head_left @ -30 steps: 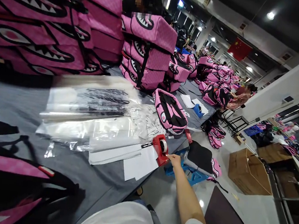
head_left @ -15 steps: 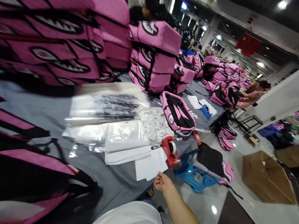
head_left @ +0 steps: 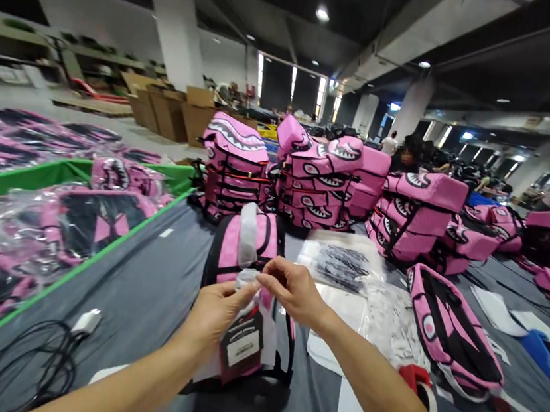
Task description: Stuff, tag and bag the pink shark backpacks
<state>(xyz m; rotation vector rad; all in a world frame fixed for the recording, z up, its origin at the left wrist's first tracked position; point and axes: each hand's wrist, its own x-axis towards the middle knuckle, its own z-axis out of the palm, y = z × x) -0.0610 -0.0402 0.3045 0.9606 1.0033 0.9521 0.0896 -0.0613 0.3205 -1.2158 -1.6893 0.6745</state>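
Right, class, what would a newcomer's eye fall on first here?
Probably the stacks of pink shark-mouth bags on the far side of the grey table. Then, at the centre, the left grip and right grip, close together at whitish material in front of a pink-and-black backpack. At left, a green-edged bin holds plastic-wrapped bags.

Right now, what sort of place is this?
Probably a bag factory or packing floor: stacks of matching pink backpacks on a long grey-covered table, backpacks in clear plastic inside a green-walled enclosure, and cardboard boxes behind.
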